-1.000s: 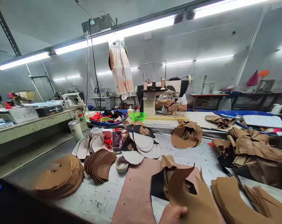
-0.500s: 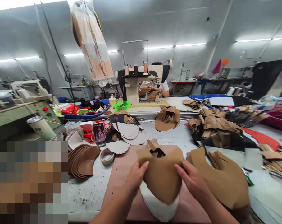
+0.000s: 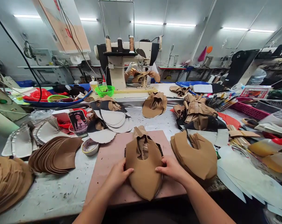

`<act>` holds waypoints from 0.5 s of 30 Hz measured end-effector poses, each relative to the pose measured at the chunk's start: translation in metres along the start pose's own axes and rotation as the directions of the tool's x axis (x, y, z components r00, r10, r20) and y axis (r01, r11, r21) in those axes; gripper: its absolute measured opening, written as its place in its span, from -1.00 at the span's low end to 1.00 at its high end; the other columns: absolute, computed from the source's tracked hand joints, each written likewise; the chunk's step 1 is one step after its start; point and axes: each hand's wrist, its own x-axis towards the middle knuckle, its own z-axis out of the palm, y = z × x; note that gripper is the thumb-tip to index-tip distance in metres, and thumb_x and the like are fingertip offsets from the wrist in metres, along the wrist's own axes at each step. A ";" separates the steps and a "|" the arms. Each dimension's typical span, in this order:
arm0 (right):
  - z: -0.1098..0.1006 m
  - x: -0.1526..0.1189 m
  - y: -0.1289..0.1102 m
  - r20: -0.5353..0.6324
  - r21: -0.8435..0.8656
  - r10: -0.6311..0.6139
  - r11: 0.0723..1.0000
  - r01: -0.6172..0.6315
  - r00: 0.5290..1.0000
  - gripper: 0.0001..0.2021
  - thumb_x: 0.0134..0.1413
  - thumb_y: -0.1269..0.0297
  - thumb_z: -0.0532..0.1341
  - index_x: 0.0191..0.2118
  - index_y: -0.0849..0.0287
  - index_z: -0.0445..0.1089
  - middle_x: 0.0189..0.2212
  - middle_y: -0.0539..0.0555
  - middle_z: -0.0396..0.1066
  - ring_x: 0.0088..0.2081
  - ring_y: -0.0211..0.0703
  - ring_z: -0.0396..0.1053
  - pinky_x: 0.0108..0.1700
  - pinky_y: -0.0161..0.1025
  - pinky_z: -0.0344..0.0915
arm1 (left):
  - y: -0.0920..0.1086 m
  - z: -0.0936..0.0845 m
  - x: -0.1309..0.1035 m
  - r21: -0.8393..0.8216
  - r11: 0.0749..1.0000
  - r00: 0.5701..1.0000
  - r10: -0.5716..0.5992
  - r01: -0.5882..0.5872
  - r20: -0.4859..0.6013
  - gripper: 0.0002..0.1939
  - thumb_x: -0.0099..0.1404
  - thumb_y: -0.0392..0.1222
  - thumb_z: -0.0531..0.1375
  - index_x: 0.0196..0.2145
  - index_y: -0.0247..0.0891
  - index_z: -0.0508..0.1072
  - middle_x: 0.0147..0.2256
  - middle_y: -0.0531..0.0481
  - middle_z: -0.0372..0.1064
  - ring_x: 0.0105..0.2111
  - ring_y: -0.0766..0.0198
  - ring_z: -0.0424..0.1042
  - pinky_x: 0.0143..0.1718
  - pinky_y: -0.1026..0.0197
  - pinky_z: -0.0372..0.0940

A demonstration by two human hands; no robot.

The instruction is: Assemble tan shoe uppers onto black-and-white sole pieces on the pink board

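A tan shoe upper lies on a pinkish board, its pointed end toward me. Its top is a smooth tan U-shaped piece, and folded lining shows in the opening at the far end. My left hand grips the upper's left edge, thumb on top and fingers hidden at the side. On the opposite edge, my right hand holds it the same way. Just right of the board sits a stack of similar tan pieces. A tape roll stands near the board's left corner.
Brown leather pieces fan out at left, beside white-lined pieces and a propped phone. More uppers pile up at back right. Across the table, a co-worker's hands work at a sewing machine. White sheets lie right.
The tan piece, held up above a white-tipped part before, now lies down over it, covering the white. Both hands have come lower with it. The camera view has shifted.
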 end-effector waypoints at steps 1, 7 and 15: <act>-0.001 0.001 -0.001 0.000 -0.020 -0.008 1.000 0.008 1.000 -0.73 -0.24 0.27 0.31 -0.71 0.20 0.22 -0.53 0.00 0.30 -0.47 -0.25 0.21 -0.49 -0.35 0.08 | -0.001 0.000 0.001 0.024 0.999 1.000 0.023 -0.023 -0.006 -0.63 0.02 -0.22 0.19 -0.15 -0.25 0.41 -0.18 -0.07 0.46 -0.19 0.06 0.39 -0.21 0.15 0.28; -0.001 0.000 -0.005 -0.027 -0.069 0.017 0.997 -0.019 0.999 -0.70 -0.26 0.27 0.32 -0.73 0.18 0.18 -0.51 0.00 0.31 -0.47 -0.25 0.20 -0.49 -0.34 0.07 | -0.003 0.002 0.003 0.149 0.987 0.997 0.067 -0.061 -0.039 -0.71 0.08 -0.19 0.15 -0.19 -0.26 0.41 -0.22 -0.07 0.48 -0.20 0.04 0.42 -0.24 0.15 0.27; 0.004 0.000 0.001 -0.021 -0.056 -0.001 0.998 0.000 1.000 -0.80 -0.20 0.31 0.28 -0.66 0.20 0.27 -0.44 0.04 0.33 -0.41 -0.20 0.27 -0.40 -0.31 0.15 | -0.004 0.006 0.003 0.298 0.952 0.991 0.102 -0.073 -0.083 -0.80 0.13 -0.19 0.13 -0.25 -0.24 0.39 -0.37 -0.02 0.48 -0.38 0.12 0.43 -0.36 0.18 0.26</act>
